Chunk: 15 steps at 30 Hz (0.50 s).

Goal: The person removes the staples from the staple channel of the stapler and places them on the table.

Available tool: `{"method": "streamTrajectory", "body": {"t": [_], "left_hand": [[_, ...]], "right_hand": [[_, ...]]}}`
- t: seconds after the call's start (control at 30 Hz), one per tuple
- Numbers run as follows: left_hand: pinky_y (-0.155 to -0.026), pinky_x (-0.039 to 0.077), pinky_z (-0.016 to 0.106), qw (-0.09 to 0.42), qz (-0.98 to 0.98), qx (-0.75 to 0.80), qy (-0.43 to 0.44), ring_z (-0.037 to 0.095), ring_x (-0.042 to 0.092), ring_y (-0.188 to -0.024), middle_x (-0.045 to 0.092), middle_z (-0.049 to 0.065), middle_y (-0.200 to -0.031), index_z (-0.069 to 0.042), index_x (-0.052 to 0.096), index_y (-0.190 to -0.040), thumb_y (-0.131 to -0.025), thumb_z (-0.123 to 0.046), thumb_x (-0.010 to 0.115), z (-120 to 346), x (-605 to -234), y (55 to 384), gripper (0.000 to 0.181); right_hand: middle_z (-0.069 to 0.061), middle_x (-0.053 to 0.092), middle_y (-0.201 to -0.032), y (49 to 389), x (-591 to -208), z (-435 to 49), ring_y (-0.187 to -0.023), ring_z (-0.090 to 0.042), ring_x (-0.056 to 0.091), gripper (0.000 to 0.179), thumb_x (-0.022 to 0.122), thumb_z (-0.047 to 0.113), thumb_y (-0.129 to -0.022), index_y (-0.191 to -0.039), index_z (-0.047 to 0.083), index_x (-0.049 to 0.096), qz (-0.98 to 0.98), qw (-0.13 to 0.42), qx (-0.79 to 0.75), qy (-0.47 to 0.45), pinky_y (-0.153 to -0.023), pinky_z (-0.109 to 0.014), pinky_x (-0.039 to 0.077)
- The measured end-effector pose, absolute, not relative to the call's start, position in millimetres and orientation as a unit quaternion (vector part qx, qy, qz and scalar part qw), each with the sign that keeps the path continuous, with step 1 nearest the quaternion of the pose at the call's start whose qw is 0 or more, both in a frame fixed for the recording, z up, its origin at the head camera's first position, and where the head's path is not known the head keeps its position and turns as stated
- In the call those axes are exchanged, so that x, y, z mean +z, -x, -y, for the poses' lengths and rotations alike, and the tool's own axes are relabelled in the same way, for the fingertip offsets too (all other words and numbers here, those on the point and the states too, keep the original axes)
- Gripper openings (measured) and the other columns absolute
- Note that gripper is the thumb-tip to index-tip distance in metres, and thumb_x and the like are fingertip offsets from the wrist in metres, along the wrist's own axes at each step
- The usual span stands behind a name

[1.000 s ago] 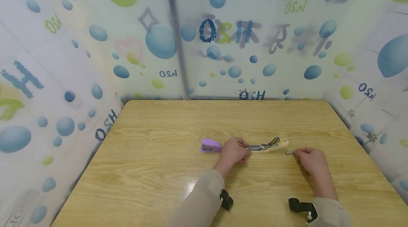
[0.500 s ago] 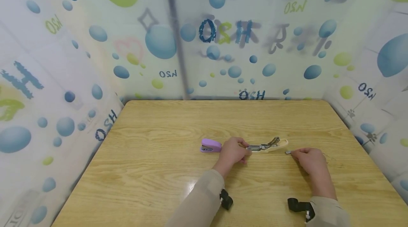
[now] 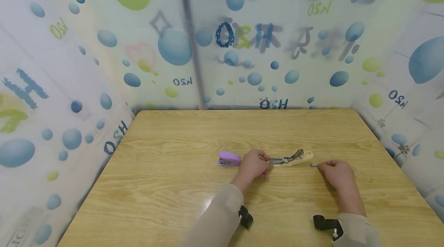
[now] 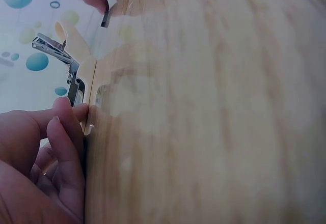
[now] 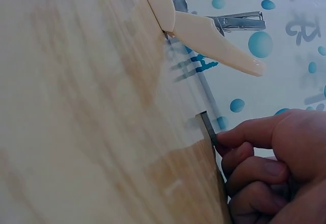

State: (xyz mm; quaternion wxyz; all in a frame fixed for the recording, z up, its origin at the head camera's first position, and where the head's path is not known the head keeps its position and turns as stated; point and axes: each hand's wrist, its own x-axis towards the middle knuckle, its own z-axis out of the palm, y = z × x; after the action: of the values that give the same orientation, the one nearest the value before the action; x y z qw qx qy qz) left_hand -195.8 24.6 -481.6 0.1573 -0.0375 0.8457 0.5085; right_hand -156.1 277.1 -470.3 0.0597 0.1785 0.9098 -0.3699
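A cream stapler [image 3: 305, 157] lies opened out on the table, its metal inner part [image 5: 239, 21] raised at an angle. My left hand [image 3: 254, 165] holds the stapler's left end between thumb and fingers, hiding that end. To its left sits a purple stapler [image 3: 229, 158], partly covered by the same hand. My right hand [image 3: 338, 173] pinches a short grey strip of staples [image 5: 208, 127] by one end. The strip is low over the table, just right of the cream stapler and apart from it; I cannot tell whether it touches the wood.
The wood-grain table [image 3: 166, 185] has a glossy, reflective top. Its far edge meets a curtain [image 3: 295, 46] printed with blue and green drops, and similar sheets hang at both sides. A dark wrist mount [image 3: 327, 224] is strapped to each sleeved forearm.
My right hand has shifted very slightly left with the staple strip, whose tilt has changed a little. The left hand and both staplers stay in place.
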Motion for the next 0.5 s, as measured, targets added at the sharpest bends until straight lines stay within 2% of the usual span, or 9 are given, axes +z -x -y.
{"method": "streamTrajectory", "body": {"t": [0.2,0.37,0.43,0.5], "left_hand": [[-0.040,0.046,0.023,0.159,-0.845,0.510,0.036,0.016,0.062,-0.045,0.066,0.004,-0.059,-0.020,0.065,-0.086,-0.072,-0.017,0.077,-25.2,-483.0,196.7,0.019],[-0.040,0.046,0.024,0.162,-0.841,0.515,0.038,0.017,0.062,-0.045,0.065,0.003,-0.059,-0.020,0.065,-0.087,-0.072,-0.017,0.077,-23.9,-483.8,198.1,0.020],[-0.041,0.047,0.025,0.165,-0.837,0.520,0.039,0.017,0.062,-0.045,0.066,0.004,-0.060,-0.021,0.065,-0.089,-0.071,-0.016,0.077,-23.3,-484.1,198.3,0.022],[-0.042,0.049,0.026,0.168,-0.834,0.525,0.038,0.017,0.062,-0.045,0.066,0.005,-0.060,-0.020,0.065,-0.095,-0.070,-0.015,0.077,-22.5,-483.8,197.6,0.027]], "right_hand": [[-0.027,0.055,-0.116,155.5,-471.5,-278.7,-0.097,-0.035,0.051,0.048,0.051,0.039,-0.088,-0.110,-0.003,0.060,-0.908,0.068,-0.374,-0.179,-0.077,-0.043,0.043],[-0.022,0.058,-0.106,155.6,-471.3,-280.0,-0.088,-0.029,0.052,0.052,0.049,0.042,-0.088,-0.111,-0.003,0.059,-0.905,0.065,-0.379,-0.180,-0.065,-0.031,0.042],[-0.020,0.057,-0.107,154.8,-468.9,-280.0,-0.088,-0.028,0.052,0.055,0.046,0.045,-0.089,-0.114,-0.002,0.058,-0.904,0.060,-0.381,-0.184,-0.063,-0.028,0.041],[-0.020,0.056,-0.113,153.3,-463.1,-279.2,-0.093,-0.029,0.052,0.059,0.042,0.050,-0.089,-0.118,0.000,0.056,-0.899,0.057,-0.390,-0.191,-0.065,-0.030,0.043]]}}
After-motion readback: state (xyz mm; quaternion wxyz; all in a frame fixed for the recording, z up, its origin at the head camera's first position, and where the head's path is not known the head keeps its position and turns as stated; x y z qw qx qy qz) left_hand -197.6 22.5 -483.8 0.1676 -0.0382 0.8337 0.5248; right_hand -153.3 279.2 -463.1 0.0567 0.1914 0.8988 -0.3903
